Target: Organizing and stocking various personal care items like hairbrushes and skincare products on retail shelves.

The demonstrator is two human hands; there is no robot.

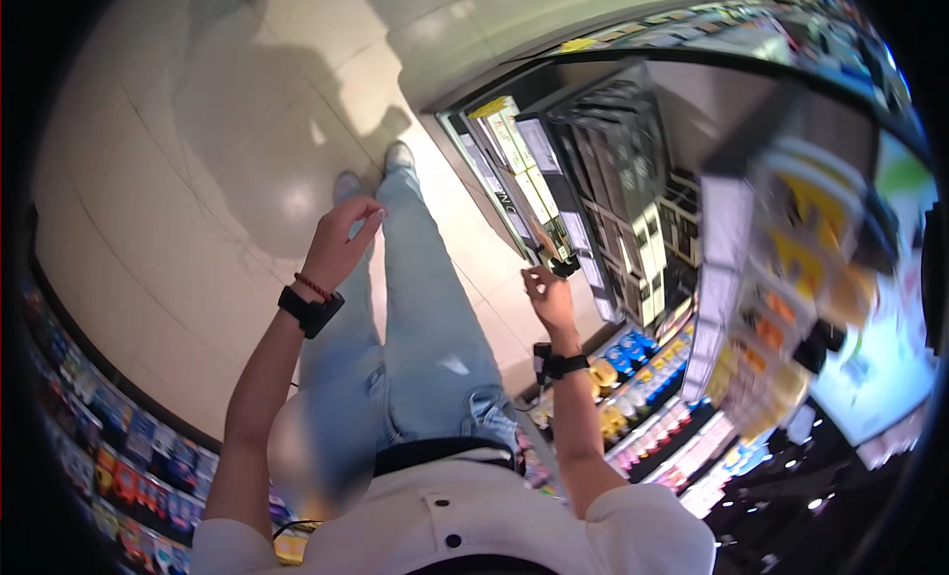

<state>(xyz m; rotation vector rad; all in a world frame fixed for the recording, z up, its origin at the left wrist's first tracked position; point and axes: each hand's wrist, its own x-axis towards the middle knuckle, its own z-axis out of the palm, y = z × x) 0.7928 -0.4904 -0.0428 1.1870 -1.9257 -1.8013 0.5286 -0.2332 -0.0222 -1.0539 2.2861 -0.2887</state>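
Note:
My left hand [342,240] hangs in the air over my jeans, palm inward. Its thumb and fingertips come together in a loose loop, and I see nothing held between them. To the right, my right hand [552,300] is raised beside the lower corner of a display shelf [586,226], fingers curled. A small black item [565,266] on the shelf lies just past its fingertips; touch or grip cannot be made out. Flat boxes with pale and yellow edges [519,160] stand in that shelf, and dark boxes [608,167] fill its middle.
Yellow and orange packs [778,278] hang blurred on a rack at the right. Below are rows of small colourful goods [630,404]. More packed shelves [133,464] line the lower left. Tiled floor [178,152] stretches ahead, with shadows on it. Both wrists wear black straps.

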